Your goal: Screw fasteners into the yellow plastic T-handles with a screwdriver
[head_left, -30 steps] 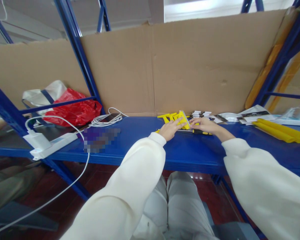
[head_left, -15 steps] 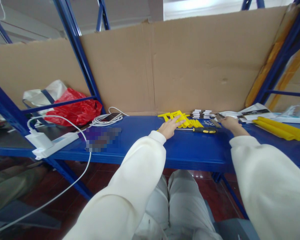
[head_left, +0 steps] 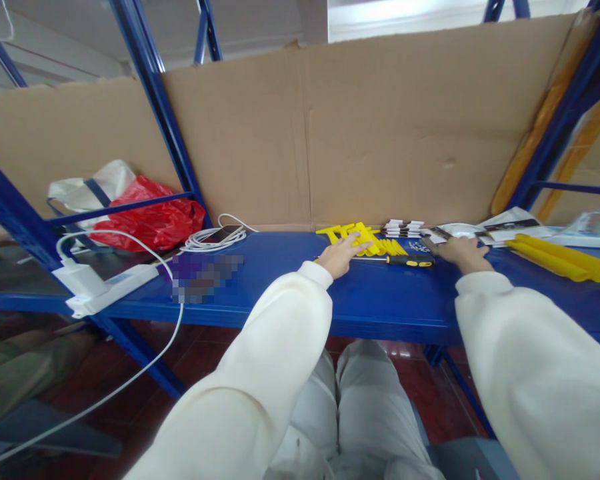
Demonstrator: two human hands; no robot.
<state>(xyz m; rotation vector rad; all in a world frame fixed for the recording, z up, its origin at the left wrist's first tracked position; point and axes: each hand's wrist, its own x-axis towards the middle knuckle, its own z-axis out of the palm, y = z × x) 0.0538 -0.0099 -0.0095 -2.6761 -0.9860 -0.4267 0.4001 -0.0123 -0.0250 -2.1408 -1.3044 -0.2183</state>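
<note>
1. The left hand [head_left: 341, 258] lies over the yellow parts [head_left: 364, 233], fingers stretched out and touching them; whether it grips 1 cannot be told.
2. The yellow parts sit in a row on the blue table [head_left: 390, 300], near the cardboard [head_left: 380, 133].
3. The right hand [head_left: 463, 253] is at the thin strips [head_left: 431, 246], fingertips reaching them; whether it is closed on 1 cannot be told.
4. Between the 2 hands lie a screwdriver [head_left: 410, 261] and small loose bits [head_left: 419, 247].
5. Stacked packets [head_left: 403, 229] stand just behind the bits.
</note>
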